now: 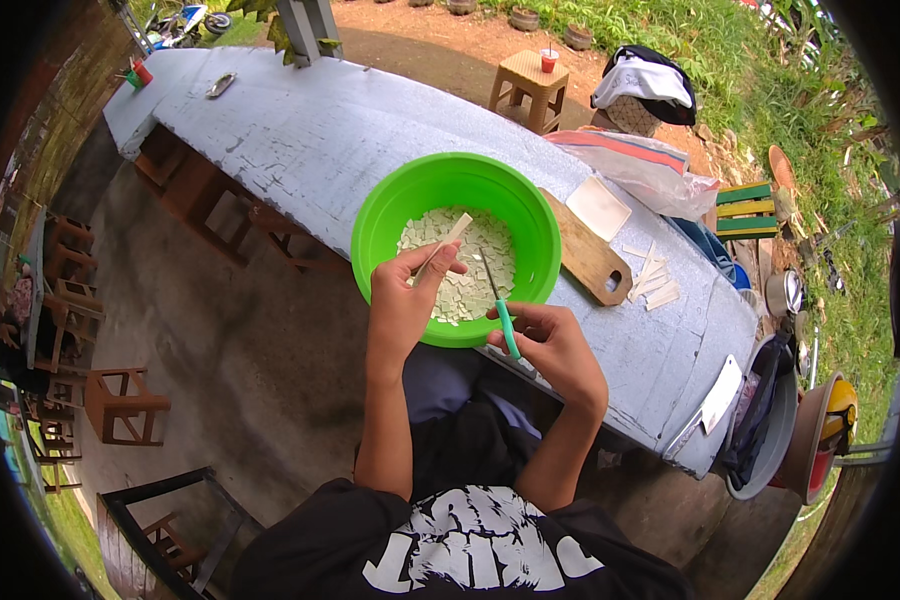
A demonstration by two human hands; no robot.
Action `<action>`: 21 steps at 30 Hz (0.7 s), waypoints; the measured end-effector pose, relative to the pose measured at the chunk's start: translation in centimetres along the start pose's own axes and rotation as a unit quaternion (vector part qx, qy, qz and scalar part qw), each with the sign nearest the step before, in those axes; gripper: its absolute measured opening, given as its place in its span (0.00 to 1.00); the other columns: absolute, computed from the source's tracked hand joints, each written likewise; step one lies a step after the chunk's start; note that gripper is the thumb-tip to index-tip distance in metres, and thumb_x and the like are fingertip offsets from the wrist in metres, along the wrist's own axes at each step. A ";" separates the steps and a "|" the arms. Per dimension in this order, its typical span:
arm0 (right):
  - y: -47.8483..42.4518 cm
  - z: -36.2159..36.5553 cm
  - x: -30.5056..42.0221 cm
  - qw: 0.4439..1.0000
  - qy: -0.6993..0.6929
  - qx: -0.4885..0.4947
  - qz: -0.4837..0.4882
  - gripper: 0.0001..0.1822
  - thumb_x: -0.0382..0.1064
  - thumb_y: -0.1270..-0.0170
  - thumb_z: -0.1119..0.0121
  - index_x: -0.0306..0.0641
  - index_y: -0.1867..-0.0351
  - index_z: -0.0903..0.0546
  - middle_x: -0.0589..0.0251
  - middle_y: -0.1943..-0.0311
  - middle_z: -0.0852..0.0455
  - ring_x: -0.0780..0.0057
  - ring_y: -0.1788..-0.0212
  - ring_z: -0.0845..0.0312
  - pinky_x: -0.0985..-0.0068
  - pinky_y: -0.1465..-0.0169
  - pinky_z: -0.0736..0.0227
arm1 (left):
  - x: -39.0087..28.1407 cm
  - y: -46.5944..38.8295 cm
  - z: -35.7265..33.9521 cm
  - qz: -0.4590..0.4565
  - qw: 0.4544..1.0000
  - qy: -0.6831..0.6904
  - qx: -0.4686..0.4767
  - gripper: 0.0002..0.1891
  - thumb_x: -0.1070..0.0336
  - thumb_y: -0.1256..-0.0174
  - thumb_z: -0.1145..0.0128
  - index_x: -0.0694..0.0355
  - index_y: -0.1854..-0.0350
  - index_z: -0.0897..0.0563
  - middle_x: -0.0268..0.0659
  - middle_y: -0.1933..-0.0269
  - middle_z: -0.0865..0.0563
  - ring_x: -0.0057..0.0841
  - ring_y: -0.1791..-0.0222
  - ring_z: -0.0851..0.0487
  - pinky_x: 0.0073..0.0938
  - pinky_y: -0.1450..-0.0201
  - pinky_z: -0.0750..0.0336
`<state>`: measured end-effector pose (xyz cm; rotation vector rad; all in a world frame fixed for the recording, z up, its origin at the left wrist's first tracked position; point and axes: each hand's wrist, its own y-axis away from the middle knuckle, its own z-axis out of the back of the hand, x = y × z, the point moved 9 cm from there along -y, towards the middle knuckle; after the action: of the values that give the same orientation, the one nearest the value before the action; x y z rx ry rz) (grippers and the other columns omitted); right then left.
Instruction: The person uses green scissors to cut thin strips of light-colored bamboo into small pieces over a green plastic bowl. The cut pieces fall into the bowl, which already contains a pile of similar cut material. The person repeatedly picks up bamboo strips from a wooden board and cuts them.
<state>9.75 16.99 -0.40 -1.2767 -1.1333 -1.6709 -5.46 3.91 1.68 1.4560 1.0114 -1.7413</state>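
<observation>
My left hand pinches a pale, flat strip between thumb and fingers, its free end pointing up and to the right. In my right hand is a pair of scissors with turquoise handles, the blades pointing up over the bowl. Both hands are above the near side of a bright green plastic basin. Many small, pale cut squares cover its bottom. The scissor blades are apart from the strip. What the strip is made of I cannot tell.
The basin rests on a long grey-painted table. To its right lie a wooden cutting board, a white tray and several loose pale strips. A cleaver lies near the right end, beside large tubs. Stools stand at left.
</observation>
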 end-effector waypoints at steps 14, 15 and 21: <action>0.8 -1.2 1.8 0.998 -0.002 0.063 0.023 0.27 0.44 0.37 0.22 0.34 0.39 0.14 0.71 0.65 0.11 0.87 0.72 0.35 0.81 0.68 0.35 | -0.7 1.0 -0.7 0.047 0.981 0.097 0.160 0.18 0.59 0.18 0.43 0.67 0.66 0.14 0.29 0.72 0.18 0.15 0.69 0.23 0.21 0.59 0.29; 0.8 -1.2 1.9 0.998 -0.007 0.064 0.022 0.27 0.44 0.37 0.22 0.34 0.39 0.14 0.71 0.65 0.11 0.87 0.72 0.36 0.81 0.68 0.35 | -0.8 1.1 -0.7 0.047 0.980 0.092 0.169 0.18 0.59 0.18 0.42 0.67 0.66 0.14 0.29 0.72 0.18 0.14 0.69 0.24 0.21 0.60 0.29; 0.8 -1.0 1.8 0.998 -0.023 0.055 0.019 0.21 0.41 0.37 0.22 0.34 0.45 0.11 0.73 0.67 0.12 0.88 0.71 0.33 0.82 0.67 0.35 | -1.0 1.5 -1.0 0.058 0.980 0.048 0.185 0.18 0.60 0.19 0.41 0.67 0.68 0.14 0.28 0.73 0.19 0.13 0.71 0.26 0.19 0.64 0.31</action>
<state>9.79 15.72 1.38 -1.2651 -1.2039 -1.5371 -3.51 4.07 2.30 1.8055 0.6525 -1.8566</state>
